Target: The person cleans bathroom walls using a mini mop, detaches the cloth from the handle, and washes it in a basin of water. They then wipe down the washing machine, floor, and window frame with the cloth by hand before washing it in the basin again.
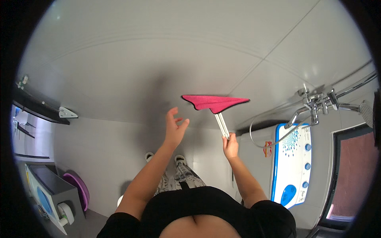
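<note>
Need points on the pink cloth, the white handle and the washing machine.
Pink cloth (216,104): head view, middle of its fabric.
White handle (222,125): head view, midway along its visible shaft.
Washing machine (290,166): head view, white part of its top.

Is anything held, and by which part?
The right hand holds a white handle, topped with pink cloth, by its lower end; the left hand, nothing.

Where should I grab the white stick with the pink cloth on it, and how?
Probably best by the lower end of the white stick, coming from below, on the person's side. That part is bare, long and narrow, and slants down toward the person; the right hand grips it there. The pink cloth spreads wide at the top, so it looks harder to hold steady.
</note>
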Motion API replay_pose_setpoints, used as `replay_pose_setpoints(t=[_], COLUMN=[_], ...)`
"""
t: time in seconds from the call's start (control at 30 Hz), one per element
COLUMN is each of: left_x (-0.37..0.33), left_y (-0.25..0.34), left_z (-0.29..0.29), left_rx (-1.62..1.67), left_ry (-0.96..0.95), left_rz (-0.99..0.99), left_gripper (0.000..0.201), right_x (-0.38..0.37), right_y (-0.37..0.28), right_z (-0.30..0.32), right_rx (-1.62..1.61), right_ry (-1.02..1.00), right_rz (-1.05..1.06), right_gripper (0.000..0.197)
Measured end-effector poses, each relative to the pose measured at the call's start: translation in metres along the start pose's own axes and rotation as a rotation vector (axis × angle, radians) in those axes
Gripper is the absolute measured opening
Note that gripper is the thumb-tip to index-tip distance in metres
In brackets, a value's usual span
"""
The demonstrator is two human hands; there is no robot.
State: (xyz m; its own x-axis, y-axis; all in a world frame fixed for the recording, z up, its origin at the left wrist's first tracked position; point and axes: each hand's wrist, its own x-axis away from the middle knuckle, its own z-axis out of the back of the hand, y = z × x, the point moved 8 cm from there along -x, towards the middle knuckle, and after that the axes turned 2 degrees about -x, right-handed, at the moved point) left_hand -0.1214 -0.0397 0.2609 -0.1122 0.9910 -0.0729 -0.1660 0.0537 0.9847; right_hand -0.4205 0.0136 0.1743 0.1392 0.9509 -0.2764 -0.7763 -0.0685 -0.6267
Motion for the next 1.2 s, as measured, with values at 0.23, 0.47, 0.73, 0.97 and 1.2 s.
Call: replay_pose_setpoints(t=[0.23,0.47,0.73,0.97,1.2], left_x=[-0.005,0.035,0.116,0.179,0.255], left_y=[0.024,0.020,-0.041,-0.029,0.009], left_z=[0.119,0.358,0.610,0.809,0.968], left_rx=[0.807,0.945,0.989,0.815,0.238], left_ry=[0.208,0.561,0.843,1.095,1.368], left_rz=[0.357,0.041,0.084,-0.041,-0.122], left_gripper=[0.043,0.033,0.037,0.039,0.040], right_x=[-0.017,0.005,0.042,0.094,0.152], right_y=[-0.147,-0.321,-0.549,-0.735,-0.856], right_z=[-0.025,-0.157,-0.340,-0.458,-0.584], right_rx=[-0.309,-0.492,-0.541,-0.601,-0.398], right_ry=[-0.128,-0.425,-0.775,-1.022,-1.335], right_rz=[0.160,0.469,0.691,0.763,0.924], right_gripper=[0.026,0.027,0.029,0.029,0.034])
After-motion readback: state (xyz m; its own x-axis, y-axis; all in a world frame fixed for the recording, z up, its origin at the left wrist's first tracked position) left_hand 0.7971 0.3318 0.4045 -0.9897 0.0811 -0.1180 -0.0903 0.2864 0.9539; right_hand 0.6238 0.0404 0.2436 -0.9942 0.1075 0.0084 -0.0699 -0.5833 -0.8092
